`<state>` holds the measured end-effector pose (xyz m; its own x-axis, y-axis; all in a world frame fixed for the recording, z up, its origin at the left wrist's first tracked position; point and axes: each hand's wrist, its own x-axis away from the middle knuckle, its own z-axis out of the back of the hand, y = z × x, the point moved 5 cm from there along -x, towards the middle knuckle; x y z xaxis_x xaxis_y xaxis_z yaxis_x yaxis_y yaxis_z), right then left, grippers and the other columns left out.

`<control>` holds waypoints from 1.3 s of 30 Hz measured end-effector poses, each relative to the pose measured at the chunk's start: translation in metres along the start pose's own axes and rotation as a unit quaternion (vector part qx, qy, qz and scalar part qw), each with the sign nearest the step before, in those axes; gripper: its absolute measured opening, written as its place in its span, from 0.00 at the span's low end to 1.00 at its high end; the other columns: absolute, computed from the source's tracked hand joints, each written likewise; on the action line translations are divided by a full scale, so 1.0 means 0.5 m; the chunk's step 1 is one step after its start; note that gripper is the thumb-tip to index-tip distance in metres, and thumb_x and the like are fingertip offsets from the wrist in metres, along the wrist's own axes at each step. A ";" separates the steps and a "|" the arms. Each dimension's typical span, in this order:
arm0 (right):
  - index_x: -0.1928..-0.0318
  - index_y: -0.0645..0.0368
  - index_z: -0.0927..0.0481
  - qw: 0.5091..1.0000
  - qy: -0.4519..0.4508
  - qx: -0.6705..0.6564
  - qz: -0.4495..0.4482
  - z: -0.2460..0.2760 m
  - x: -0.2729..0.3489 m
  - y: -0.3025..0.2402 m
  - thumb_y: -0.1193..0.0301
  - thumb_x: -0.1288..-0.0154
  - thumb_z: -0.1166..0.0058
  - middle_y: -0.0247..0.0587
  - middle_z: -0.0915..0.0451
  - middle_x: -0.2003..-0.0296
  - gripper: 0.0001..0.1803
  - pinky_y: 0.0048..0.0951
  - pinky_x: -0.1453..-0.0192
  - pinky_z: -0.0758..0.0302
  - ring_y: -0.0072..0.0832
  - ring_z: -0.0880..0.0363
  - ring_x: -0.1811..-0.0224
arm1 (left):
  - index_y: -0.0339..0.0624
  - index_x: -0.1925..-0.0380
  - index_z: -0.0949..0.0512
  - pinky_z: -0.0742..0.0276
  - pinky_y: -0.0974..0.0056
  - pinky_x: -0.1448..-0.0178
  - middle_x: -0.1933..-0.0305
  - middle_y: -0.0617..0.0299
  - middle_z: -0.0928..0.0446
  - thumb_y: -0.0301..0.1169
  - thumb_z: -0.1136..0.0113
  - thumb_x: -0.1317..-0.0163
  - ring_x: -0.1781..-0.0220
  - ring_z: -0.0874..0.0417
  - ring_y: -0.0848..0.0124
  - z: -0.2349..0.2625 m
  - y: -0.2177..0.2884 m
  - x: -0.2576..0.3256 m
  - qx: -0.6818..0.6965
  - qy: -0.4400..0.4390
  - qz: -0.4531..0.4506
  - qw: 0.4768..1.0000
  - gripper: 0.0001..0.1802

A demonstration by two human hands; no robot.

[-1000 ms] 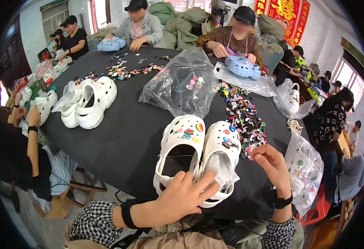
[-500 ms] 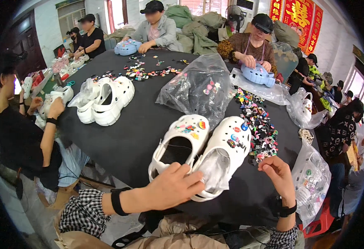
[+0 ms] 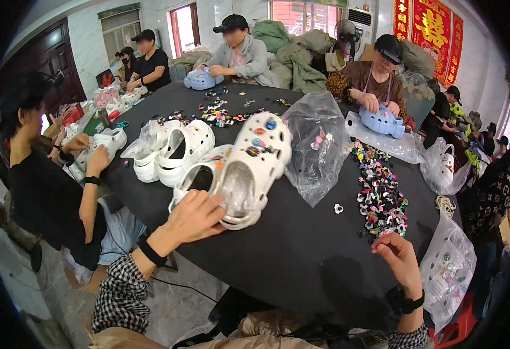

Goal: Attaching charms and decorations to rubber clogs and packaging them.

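Observation:
A pair of white clogs with coloured charms is in my left hand (image 3: 195,216), whose fingers close around the heel end. The nearer clog (image 3: 260,157) is tilted up, with clear plastic inside it. Its mate (image 3: 215,156) is partly hidden behind it. My right hand (image 3: 399,260) hovers by the near end of a long pile of small charms (image 3: 380,189). Its fingers are curled toward the thumb, and whatever they may hold cannot be made out. A single white charm (image 3: 338,208) lies left of that pile.
Another pair of white clogs (image 3: 186,144) stands behind mine on the black table (image 3: 278,262). A clear bag with charms (image 3: 319,157) lies mid-table; a bagged clog (image 3: 448,270) is at the right edge. Co-workers sit around, two handling blue clogs (image 3: 383,121).
My left hand has carried the pair of clogs left and away from me, tilting them up. The view has shifted somewhat. My right hand stays beside the charm pile, fingers still curled.

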<state>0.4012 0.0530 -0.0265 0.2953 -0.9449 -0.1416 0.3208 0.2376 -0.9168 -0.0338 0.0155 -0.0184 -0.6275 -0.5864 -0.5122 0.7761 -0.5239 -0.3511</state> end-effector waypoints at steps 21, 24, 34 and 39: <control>0.59 0.66 0.20 0.999 -0.004 0.026 -0.026 0.017 0.025 0.017 0.78 0.29 0.45 0.36 0.17 0.63 0.04 0.23 0.58 0.25 0.19 0.20 0.61 | 0.37 0.52 0.26 0.33 0.54 0.40 0.44 0.54 0.27 0.39 0.21 0.63 0.45 0.26 0.56 -0.077 -0.127 -0.043 0.032 -0.012 0.085 0.996 0.37; 0.58 0.66 0.20 0.996 -0.035 0.076 -0.004 -0.019 0.013 -0.053 0.78 0.32 0.43 0.40 0.17 0.61 0.04 0.26 0.56 0.22 0.24 0.18 0.59 | 0.35 0.51 0.26 0.34 0.53 0.39 0.43 0.53 0.27 0.41 0.20 0.63 0.43 0.27 0.54 -0.063 -0.124 -0.058 0.064 -0.006 0.089 0.994 0.39; 0.48 0.56 0.20 0.820 -0.242 0.374 0.360 -0.413 -0.129 -0.141 0.74 0.39 0.45 0.41 0.23 0.46 0.17 0.38 0.55 0.17 0.40 0.18 0.53 | 0.30 0.48 0.28 0.37 0.47 0.29 0.44 0.47 0.28 0.43 0.20 0.64 0.37 0.30 0.50 -0.053 -0.089 -0.014 0.077 -0.056 0.113 0.989 0.44; 0.50 0.59 0.19 0.745 -0.194 0.457 0.446 -0.556 -0.169 -0.073 0.72 0.41 0.45 0.41 0.23 0.51 0.17 0.31 0.61 0.18 0.32 0.21 0.59 | 0.29 0.47 0.29 0.44 0.44 0.22 0.41 0.45 0.29 0.41 0.20 0.63 0.34 0.31 0.48 -0.049 -0.089 0.003 0.071 -0.073 0.141 0.985 0.44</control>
<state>0.1145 0.0614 -0.0850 0.9386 -0.2259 -0.2606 0.2680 0.9534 0.1387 -0.0680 0.0530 -0.0227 -0.3993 -0.7982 -0.4510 0.9106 -0.4026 -0.0936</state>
